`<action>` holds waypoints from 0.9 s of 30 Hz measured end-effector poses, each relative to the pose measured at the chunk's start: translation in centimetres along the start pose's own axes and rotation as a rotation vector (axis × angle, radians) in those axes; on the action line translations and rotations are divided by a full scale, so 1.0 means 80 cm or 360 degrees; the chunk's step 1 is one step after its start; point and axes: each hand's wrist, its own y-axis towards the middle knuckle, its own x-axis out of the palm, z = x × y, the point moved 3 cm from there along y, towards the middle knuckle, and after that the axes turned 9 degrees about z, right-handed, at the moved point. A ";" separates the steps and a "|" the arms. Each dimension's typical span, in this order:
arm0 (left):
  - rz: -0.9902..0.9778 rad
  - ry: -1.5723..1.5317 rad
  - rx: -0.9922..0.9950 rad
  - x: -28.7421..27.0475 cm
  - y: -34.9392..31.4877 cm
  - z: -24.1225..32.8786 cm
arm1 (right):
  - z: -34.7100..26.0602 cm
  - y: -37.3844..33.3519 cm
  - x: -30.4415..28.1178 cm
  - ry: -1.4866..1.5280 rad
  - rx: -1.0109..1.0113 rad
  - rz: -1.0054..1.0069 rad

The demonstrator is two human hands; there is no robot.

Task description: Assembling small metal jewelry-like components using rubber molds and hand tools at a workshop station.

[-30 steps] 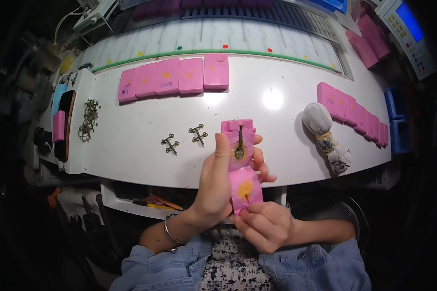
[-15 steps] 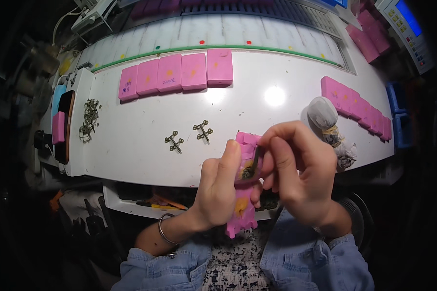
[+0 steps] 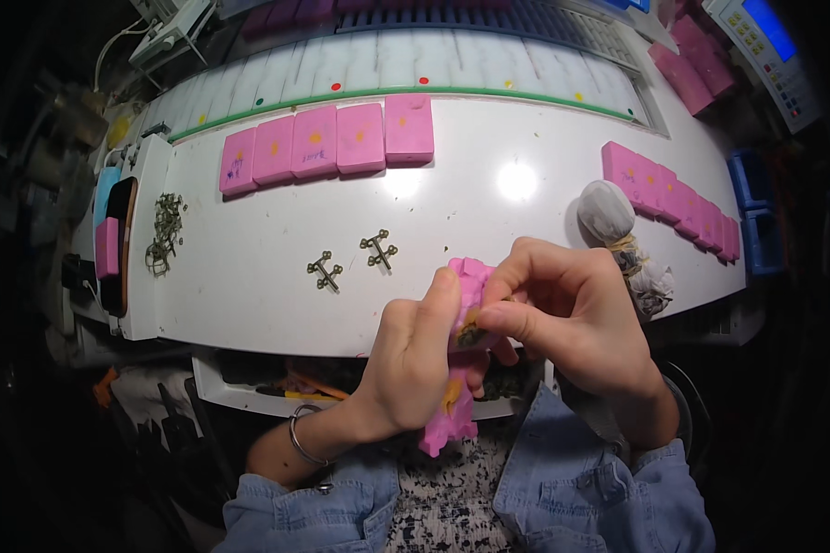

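Observation:
My left hand [image 3: 408,364] is closed around a pink rubber mould [image 3: 449,431], thumb along its upper part. The mould is bent open, with jagged inner faces and yellowish patches, and its lower flap hangs below the hand past the table's front edge. A dark green piece [image 3: 468,335] sits in the mould's hollow. Over it, my right hand [image 3: 576,309] pinches with thumb and forefinger at the piece's stem, which the fingers mostly hide. Two dark green branched pieces, one on the left [image 3: 324,272] and one beside it [image 3: 378,251], lie on the table ahead of my left hand.
Pink blocks [image 3: 315,143] stand in a row at the back, with another row [image 3: 669,198] at the right. A cloth-wrapped bundle [image 3: 607,212] lies near my right hand. Small green bits [image 3: 166,230] are heaped at the left, beside a phone [image 3: 118,244]. An open drawer [image 3: 249,401] is below.
My right thumb and fingers have closed down over the mould, covering the dark green stem that showed before. The view has shifted slightly; my left hand keeps its hold.

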 end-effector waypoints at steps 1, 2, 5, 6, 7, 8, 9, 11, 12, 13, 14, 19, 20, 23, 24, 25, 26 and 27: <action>0.0015 0.0031 0.0011 0.000 -0.001 0.001 | 0.001 0.000 -0.001 0.0005 0.0012 -0.0015; 0.0035 0.0062 0.0019 -0.001 -0.002 0.001 | 0.003 0.000 -0.001 0.0012 0.0028 -0.0035; 0.0000 -0.0001 -0.0008 -0.002 0.000 -0.002 | 0.004 0.001 0.000 0.0094 0.0035 -0.0046; 0.0001 -0.0002 -0.0008 -0.001 0.000 -0.002 | 0.005 0.002 -0.001 0.0094 0.0035 -0.0047; 0.0014 -0.0038 -0.0019 0.000 0.000 -0.002 | 0.007 0.002 -0.001 0.0114 0.0019 -0.0061; 0.0023 -0.0074 -0.0028 0.000 0.000 -0.002 | 0.006 0.003 -0.001 0.0133 -0.0001 -0.0073; 0.0022 -0.0073 -0.0027 -0.001 -0.001 -0.001 | 0.005 0.003 -0.002 0.0134 -0.0003 -0.0072; -0.0018 -0.0356 -0.0185 -0.003 -0.001 -0.003 | 0.004 0.003 -0.003 0.0592 0.0085 -0.0117; -0.0031 -0.0355 -0.0187 -0.005 0.000 -0.004 | 0.005 0.002 -0.006 0.0592 0.0082 -0.0104; -0.0072 -0.0504 -0.0275 -0.005 -0.001 -0.007 | 0.006 -0.002 -0.008 0.0737 0.0088 -0.0098; -0.0096 -0.0654 -0.0358 -0.008 -0.004 -0.009 | 0.006 -0.005 -0.008 0.0883 0.0094 -0.0110; -0.0239 -0.0517 -0.0098 -0.026 -0.014 -0.016 | 0.002 -0.026 -0.001 0.0989 0.0035 -0.0098; -0.0256 -0.0474 0.0109 -0.025 -0.020 -0.012 | 0.002 -0.028 -0.001 0.0995 0.0043 -0.0098; -0.0211 -0.0374 0.0299 -0.019 -0.034 0.002 | 0.000 -0.033 -0.002 0.1076 -0.0028 -0.0093; -0.0191 -0.0362 0.0336 -0.016 -0.038 0.005 | 0.000 -0.035 -0.003 0.1059 -0.0051 -0.0057; -0.0169 -0.0351 0.0375 -0.013 -0.041 0.009 | 0.000 -0.036 -0.004 0.1041 -0.0075 -0.0023; -0.0169 -0.0350 0.0372 -0.010 -0.042 0.011 | 0.001 -0.037 -0.004 0.1043 -0.0074 -0.0023; -0.0131 -0.0253 0.0481 -0.008 -0.043 0.016 | 0.003 -0.038 -0.004 0.1039 -0.0105 -0.0004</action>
